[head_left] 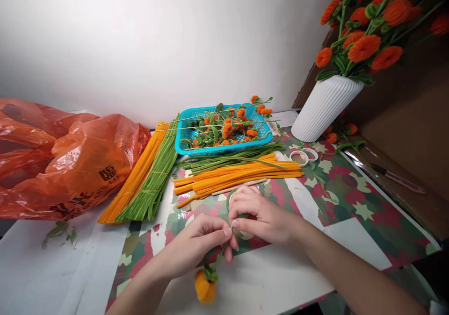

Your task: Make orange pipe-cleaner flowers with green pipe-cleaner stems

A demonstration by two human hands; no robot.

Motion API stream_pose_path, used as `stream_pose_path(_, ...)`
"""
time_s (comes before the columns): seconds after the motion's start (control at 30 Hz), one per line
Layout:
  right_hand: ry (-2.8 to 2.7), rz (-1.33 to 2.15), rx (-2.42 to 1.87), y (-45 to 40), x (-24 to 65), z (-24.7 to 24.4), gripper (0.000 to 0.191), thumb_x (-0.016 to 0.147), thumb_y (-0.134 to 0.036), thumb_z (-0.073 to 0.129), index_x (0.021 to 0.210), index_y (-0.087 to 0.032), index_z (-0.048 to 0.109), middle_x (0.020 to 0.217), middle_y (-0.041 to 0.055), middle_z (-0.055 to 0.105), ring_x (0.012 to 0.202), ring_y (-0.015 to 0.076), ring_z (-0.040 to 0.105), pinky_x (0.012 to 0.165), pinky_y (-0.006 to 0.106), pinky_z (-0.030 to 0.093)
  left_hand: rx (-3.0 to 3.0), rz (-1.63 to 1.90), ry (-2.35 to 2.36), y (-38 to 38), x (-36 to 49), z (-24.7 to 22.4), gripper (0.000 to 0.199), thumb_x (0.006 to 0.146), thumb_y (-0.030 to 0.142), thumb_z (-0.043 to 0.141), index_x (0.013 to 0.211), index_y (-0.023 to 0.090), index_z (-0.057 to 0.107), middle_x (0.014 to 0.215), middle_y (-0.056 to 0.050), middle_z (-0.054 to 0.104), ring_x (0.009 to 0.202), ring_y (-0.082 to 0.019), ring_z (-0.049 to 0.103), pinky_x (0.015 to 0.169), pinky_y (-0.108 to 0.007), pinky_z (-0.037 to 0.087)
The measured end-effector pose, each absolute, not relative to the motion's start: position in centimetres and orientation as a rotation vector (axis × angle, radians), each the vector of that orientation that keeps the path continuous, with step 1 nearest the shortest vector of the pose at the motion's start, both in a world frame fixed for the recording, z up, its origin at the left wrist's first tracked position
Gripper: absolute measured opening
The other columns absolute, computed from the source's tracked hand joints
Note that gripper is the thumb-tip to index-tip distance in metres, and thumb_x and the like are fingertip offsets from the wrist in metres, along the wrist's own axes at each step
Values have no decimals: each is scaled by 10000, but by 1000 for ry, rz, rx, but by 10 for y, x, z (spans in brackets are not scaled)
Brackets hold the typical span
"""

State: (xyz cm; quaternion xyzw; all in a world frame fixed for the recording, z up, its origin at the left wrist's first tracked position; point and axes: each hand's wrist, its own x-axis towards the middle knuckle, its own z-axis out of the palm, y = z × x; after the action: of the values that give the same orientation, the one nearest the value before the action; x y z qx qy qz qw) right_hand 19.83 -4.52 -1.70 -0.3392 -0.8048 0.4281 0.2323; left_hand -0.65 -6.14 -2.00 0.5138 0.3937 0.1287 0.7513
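My left hand [210,235] is closed in a pinch on the thin green stem [219,257] of a pipe-cleaner flower. The yellow-orange flower head [205,288], with green leaves at its base, hangs below that hand, pointing toward me. Close beside it, my right hand [257,214] pinches at the stem's other end. A roll of green tape [229,198] shows partly behind the right fingers, which seem curled around it. The exact spot where the fingertips meet the stem is partly hidden.
Orange pipe cleaners [242,177] lie just beyond my hands. Behind them stands a blue basket [224,152] of orange flowers. Bundled green pipe cleaners [150,189] and an orange bag [87,165] are left. White tape rolls [310,154] and a white vase [324,109] are right.
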Motion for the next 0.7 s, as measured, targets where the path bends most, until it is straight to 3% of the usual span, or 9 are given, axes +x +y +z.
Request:
stream_pose_path(0.2,-2250,1079,-979,-48,192,-14,144,869,-128,536,739,-192,538,814,-38,570,892,146,439,859,342,286,1511,397,1119,-62,1,-18,324,835,423,557,678,153,639,659,-39,648,595,-127,557,523,-205,412)
stream_pose_path(0.33,-2337,1052,-1004,-48,191,-12,134,901,-173,495,772,-199,521,816,-33,562,916,153,435,871,355,279,1553,319,1123,-62,-1,-15,328,861,426,511,687,166,607,623,-23,627,509,-117,540,453,-198,399)
stream_pose_path(0.7,-2475,961,-1124,-47,191,-13,254,956,-229,365,720,-178,446,772,-9,502,849,155,406,867,389,299,1685,320,1193,-63,2,-14,253,887,346,439,769,188,596,630,-20,648,565,-143,567,493,-215,398)
